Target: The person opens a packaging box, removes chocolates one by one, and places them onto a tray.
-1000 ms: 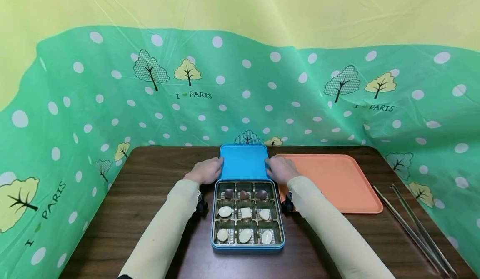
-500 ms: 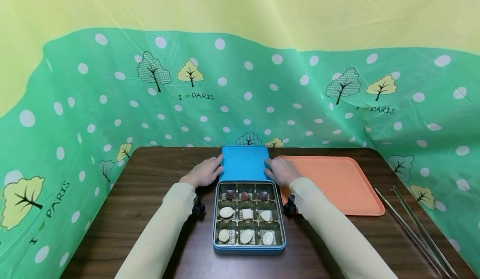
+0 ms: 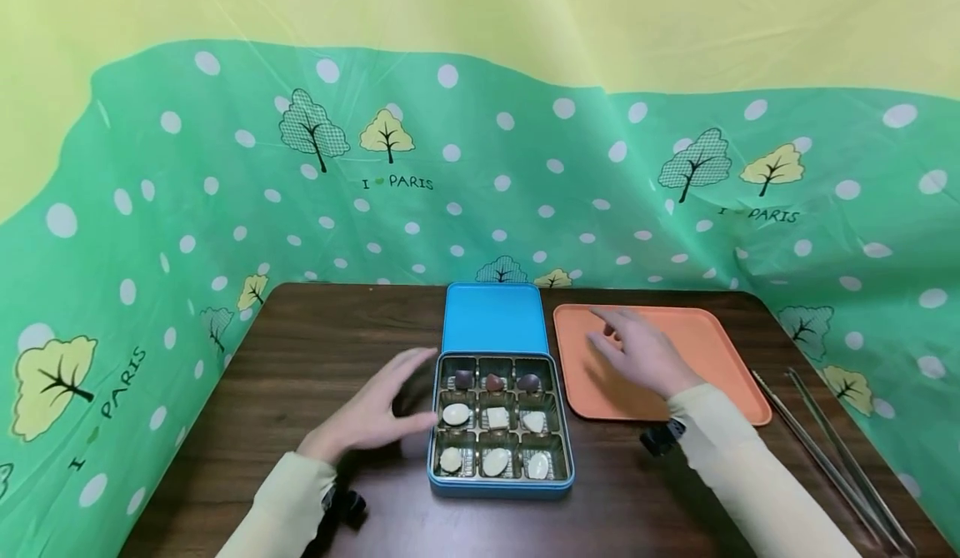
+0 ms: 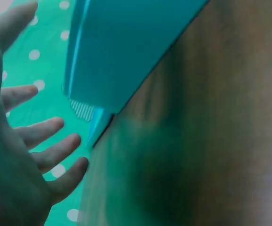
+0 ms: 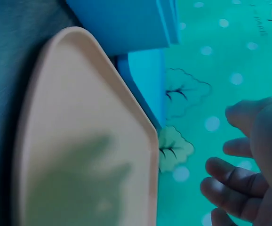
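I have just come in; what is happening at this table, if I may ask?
Nothing is being held at this moment. A person's left hand is beside an open blue box, the right hand above an orange tray. Nine small pieces, three dark and six pale, sit in the box in three rows; its blue lid lies behind. Metal tongs rest right of the tray.

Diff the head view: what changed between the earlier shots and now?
Left grip came off the blue lid and drew back and left, now beside the blue box's left edge. Right grip left the lid's other side and swung right, above the orange tray. Unchanged: box, open lid, nine pieces, tray, metal tool.
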A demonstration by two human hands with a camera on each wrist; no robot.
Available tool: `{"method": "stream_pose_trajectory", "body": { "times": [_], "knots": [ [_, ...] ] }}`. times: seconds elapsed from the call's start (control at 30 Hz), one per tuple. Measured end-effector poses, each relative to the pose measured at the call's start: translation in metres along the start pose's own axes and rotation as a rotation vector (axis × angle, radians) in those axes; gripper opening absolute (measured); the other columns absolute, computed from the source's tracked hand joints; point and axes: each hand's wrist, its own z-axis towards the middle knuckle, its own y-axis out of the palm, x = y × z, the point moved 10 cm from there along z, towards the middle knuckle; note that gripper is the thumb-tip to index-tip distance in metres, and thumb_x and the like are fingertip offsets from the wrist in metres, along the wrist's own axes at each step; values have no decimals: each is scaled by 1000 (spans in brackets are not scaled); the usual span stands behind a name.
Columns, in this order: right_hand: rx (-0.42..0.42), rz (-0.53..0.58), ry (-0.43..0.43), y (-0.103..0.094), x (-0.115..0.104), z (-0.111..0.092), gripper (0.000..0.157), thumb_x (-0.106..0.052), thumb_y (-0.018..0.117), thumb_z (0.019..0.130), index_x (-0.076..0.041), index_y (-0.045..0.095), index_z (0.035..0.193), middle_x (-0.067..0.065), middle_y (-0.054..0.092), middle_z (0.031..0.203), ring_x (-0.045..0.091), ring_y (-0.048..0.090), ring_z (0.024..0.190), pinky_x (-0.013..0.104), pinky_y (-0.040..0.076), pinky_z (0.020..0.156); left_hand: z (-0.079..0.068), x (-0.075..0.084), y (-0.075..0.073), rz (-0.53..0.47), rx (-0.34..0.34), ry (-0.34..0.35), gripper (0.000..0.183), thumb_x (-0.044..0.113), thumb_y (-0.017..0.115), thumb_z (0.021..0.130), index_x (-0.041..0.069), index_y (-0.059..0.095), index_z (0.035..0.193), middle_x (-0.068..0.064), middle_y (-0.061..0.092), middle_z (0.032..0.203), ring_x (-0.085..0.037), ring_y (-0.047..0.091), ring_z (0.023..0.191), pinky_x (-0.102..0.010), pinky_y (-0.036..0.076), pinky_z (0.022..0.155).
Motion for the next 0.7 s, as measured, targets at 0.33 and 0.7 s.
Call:
{"method": "stream_pose_trajectory", "body": {
  "times": [0.33,0.7],
  "knots": [
    [101,-79,-24,-54,30,-76,52,-28,70,103,2,60,144,23,69,117,40,67,100,58,55,77,-26,0,26,-46,-108,-1,108,57,87,80,21,32,166,-16,27,171,-40,27,155,-73,30,114],
    [-83,-258,276,-69,146,-148,71,-42,67,103,18,51,138,45,58,113,60,55,101,71,47,79,-39,-6,13,-18,-49,-14,109,58,86,79,24,31,167,-14,29,171,-42,32,153,-76,29,111]
  ]
}}
